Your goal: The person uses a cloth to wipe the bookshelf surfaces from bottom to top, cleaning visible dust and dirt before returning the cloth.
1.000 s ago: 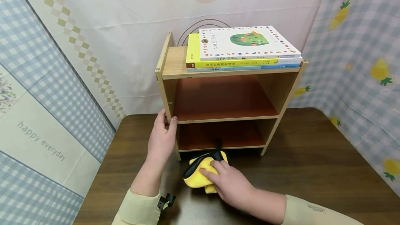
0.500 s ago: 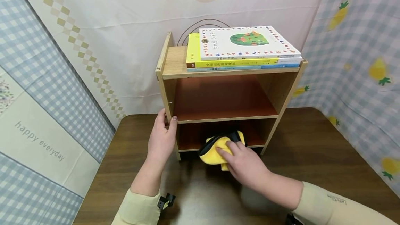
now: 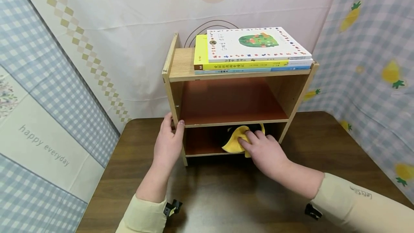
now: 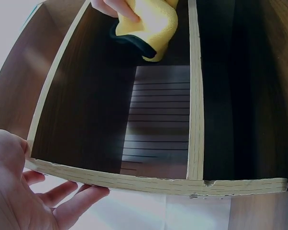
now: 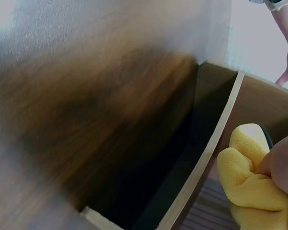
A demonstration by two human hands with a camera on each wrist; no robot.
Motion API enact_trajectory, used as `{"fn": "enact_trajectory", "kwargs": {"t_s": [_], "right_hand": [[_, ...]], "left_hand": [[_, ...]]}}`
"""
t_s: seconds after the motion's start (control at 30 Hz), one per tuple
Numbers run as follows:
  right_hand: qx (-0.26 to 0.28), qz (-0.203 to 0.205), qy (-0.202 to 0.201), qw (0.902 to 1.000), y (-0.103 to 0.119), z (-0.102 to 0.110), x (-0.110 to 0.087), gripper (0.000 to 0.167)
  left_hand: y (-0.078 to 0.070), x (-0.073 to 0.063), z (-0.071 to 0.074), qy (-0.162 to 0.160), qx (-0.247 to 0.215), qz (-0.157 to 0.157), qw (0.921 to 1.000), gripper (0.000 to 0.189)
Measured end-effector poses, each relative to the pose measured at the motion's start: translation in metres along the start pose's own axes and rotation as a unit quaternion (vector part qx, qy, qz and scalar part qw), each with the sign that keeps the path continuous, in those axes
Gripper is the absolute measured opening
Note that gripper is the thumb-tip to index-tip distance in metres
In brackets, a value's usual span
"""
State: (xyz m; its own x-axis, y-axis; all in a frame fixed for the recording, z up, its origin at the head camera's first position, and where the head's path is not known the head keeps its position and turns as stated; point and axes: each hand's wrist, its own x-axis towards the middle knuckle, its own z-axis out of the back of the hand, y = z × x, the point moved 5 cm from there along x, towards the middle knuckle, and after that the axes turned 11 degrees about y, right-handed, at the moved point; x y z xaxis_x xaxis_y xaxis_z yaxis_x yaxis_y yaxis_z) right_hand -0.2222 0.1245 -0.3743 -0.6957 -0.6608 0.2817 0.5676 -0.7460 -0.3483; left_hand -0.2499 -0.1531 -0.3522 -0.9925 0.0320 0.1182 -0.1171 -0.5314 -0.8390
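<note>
Right hand (image 3: 265, 151)'s curled around the cloth (image 3: 237, 141); left hand (image 3: 168, 146) grips shelf (image 3: 233, 100) at 8 o'clock; hard shove might topple books (image 3: 258, 48) imo

It looks like a home: pineapple-print curtain (image 3: 372, 78), books (image 3: 258, 46), wooden shelf (image 3: 231, 100).

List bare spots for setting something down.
Free: middle shelf, below the top board; tabletop between the forearms; tabletop right of the shelf unit. Crowded: top board, mostly under books; bottom shelf at right, with right hand and yellow cloth; left side panel, held by left hand.
</note>
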Motion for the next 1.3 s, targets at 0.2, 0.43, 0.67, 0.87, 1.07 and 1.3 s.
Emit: {"fn": "enact_trajectory", "kwargs": {"t_s": [0.2, 0.43, 0.67, 0.87, 1.07, 1.3], "right_hand": [[-0.007, -0.012, 0.006, 0.9999, -0.012, -0.002, 0.002, 0.042], [-0.021, -0.024, 0.034, 0.9989, -0.022, -0.006, 0.001, 0.038], [-0.038, -0.029, 0.051, 0.9976, -0.031, -0.006, -0.001, 0.039], [-0.063, -0.038, 0.072, 0.9947, -0.036, -0.009, 0.000, 0.037], [-0.085, -0.045, 0.063, 0.9934, -0.035, -0.008, 0.000, 0.035], [-0.138, -0.020, 0.087, 0.9864, -0.028, -0.012, 0.001, 0.032]], "left_hand": [[-0.002, 0.000, 0.001, 0.000, 0.003, 0.000, 1.0000, 0.057], [-0.003, 0.000, 0.001, -0.004, 0.007, 0.003, 1.0000, 0.056], [-0.002, 0.000, 0.001, -0.005, 0.011, 0.002, 0.9999, 0.056], [-0.002, 0.000, 0.001, -0.005, 0.013, -0.001, 0.9999, 0.055], [-0.001, 0.000, 0.000, 0.000, 0.011, -0.002, 0.9999, 0.057], [-0.001, 0.000, -0.001, 0.002, 0.009, -0.004, 1.0000, 0.058]]}}
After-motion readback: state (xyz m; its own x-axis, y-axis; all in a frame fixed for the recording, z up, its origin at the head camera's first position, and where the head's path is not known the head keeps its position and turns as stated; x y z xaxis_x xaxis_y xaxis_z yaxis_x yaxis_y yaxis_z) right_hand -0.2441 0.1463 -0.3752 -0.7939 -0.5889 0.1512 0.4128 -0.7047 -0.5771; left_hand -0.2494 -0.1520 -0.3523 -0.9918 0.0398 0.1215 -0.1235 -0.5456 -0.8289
